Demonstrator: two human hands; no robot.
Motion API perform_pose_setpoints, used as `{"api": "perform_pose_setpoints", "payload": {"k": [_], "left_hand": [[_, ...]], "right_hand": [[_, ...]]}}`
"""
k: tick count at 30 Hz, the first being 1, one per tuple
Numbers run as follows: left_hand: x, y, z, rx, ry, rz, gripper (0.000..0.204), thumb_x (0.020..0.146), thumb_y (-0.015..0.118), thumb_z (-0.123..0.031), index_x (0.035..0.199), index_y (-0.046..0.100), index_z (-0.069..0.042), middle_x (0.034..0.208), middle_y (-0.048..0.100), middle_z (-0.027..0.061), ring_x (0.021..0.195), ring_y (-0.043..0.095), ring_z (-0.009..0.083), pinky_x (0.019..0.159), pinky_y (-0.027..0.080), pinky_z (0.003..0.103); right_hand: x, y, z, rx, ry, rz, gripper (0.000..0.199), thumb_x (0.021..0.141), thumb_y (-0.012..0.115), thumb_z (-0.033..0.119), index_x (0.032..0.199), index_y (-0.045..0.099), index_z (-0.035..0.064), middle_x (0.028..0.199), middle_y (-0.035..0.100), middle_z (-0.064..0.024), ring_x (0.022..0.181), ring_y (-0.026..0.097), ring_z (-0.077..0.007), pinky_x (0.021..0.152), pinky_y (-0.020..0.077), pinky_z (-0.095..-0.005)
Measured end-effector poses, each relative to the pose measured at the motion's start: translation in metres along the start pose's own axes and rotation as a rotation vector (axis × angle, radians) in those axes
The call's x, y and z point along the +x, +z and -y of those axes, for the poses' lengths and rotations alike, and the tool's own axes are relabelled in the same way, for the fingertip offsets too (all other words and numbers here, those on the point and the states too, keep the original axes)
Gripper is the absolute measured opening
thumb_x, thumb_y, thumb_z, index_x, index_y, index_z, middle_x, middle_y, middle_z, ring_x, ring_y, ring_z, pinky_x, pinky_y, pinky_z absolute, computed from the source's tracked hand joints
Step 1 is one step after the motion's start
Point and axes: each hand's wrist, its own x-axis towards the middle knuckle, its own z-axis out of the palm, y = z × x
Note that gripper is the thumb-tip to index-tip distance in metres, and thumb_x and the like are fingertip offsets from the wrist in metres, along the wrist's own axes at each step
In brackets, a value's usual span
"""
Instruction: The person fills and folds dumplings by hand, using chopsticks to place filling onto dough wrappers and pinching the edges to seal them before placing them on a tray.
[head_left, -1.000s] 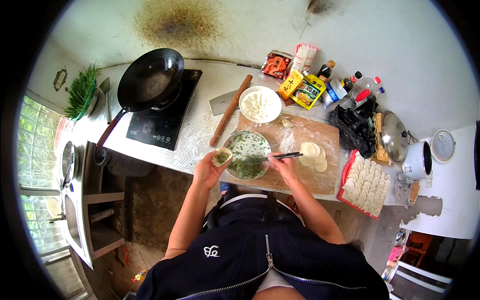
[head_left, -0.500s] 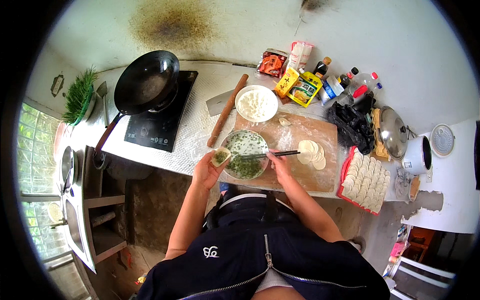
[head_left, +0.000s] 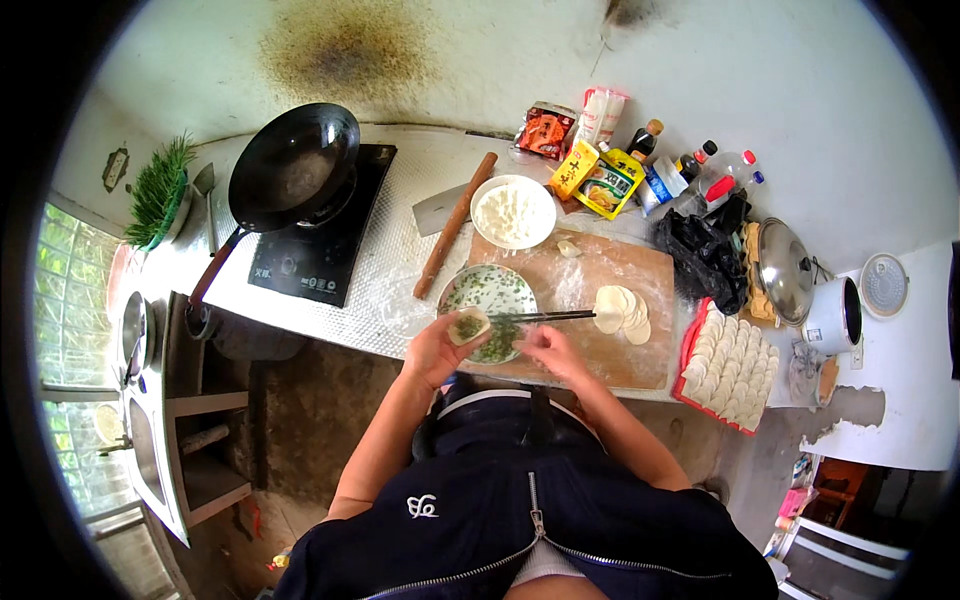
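My left hand (head_left: 432, 352) holds a round dumpling wrapper (head_left: 468, 325), slightly cupped, with green filling on it. It hovers over the left side of a white bowl (head_left: 522, 287) of chopped green filling (head_left: 497, 347). A pair of dark chopsticks (head_left: 550, 316) lies across the bowl, its ends reaching right over the floured board. Just below them is my right hand (head_left: 553, 354), apart from the chopsticks, fingers loosely stretched to the left and a little blurred. A stack of wrappers (head_left: 622, 312) lies on the wooden board (head_left: 640, 365), with a small dough piece (head_left: 569, 248) farther back.
A flour bowl (head_left: 513, 212), rolling pin (head_left: 455, 225) and cleaver (head_left: 436, 212) lie behind. On the left, a wok (head_left: 300, 170) sits on a black cooktop (head_left: 300, 262). Right: rows of dumplings (head_left: 728, 365) on a red-edged tray, a black bag (head_left: 705, 255), seasoning packets (head_left: 610, 183) and bottles.
My right hand has let go of the chopsticks and moved down beside the bowl. My left hand with the filled wrapper has shifted slightly right and nearer to me.
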Motion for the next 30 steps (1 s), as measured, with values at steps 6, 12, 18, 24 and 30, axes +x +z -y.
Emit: {"api": "perform_pose_setpoints", "payload": {"k": [6, 12, 18, 24, 30], "left_hand": [[-0.003, 0.016, 0.005, 0.106, -0.081, 0.052, 0.035, 0.101, 0.040, -0.018, 0.125, 0.050, 0.006, 0.120, 0.059, 0.0202, 0.108, 0.062, 0.0307, 0.090, 0.056, 0.040], [0.000, 0.018, 0.009, 0.198, -0.091, 0.135, 0.036, 0.101, 0.039, -0.018, 0.127, 0.051, 0.005, 0.122, 0.059, 0.0176, 0.108, 0.061, 0.0260, 0.092, 0.054, 0.038], [-0.009, 0.041, 0.005, 0.279, -0.034, 0.281, 0.036, 0.099, 0.049, -0.014, 0.129, 0.051, 0.005, 0.123, 0.059, 0.0146, 0.111, 0.060, 0.0225, 0.099, 0.049, 0.036], [-0.020, 0.060, 0.005, 0.800, 0.125, 0.322, 0.038, 0.096, 0.059, -0.016, 0.128, 0.053, 0.004, 0.117, 0.062, 0.0106, 0.109, 0.060, 0.0167, 0.098, 0.049, 0.030], [-0.018, 0.057, 0.005, 0.799, 0.105, 0.279, 0.037, 0.098, 0.058, -0.019, 0.126, 0.055, 0.004, 0.115, 0.063, 0.0101, 0.106, 0.062, 0.0163, 0.095, 0.050, 0.029]], "right_hand": [[-0.024, 0.032, 0.094, -0.434, -0.624, 0.036, 0.013, 0.079, 0.073, 0.012, 0.092, 0.071, 0.0111, 0.084, 0.052, -0.0060, 0.074, 0.058, -0.0216, 0.067, 0.0484, -0.0319], [-0.029, 0.038, 0.104, -0.592, -0.851, -0.061, 0.011, 0.080, 0.069, 0.010, 0.091, 0.070, 0.0094, 0.086, 0.055, -0.0088, 0.082, 0.059, -0.0278, 0.071, 0.0494, -0.0370], [-0.029, 0.039, 0.101, -0.425, -0.716, -0.185, 0.011, 0.082, 0.069, 0.008, 0.092, 0.066, 0.0057, 0.088, 0.056, -0.0096, 0.084, 0.059, -0.0288, 0.073, 0.0483, -0.0375], [-0.029, 0.037, 0.105, -0.440, -0.750, -0.298, 0.011, 0.082, 0.069, 0.009, 0.092, 0.066, 0.0064, 0.090, 0.056, -0.0099, 0.087, 0.058, -0.0302, 0.076, 0.0476, -0.0386], [-0.030, 0.037, 0.108, -0.458, -0.758, -0.315, 0.013, 0.082, 0.068, 0.009, 0.094, 0.065, 0.0069, 0.093, 0.056, -0.0099, 0.090, 0.057, -0.0306, 0.078, 0.0471, -0.0391]]}}
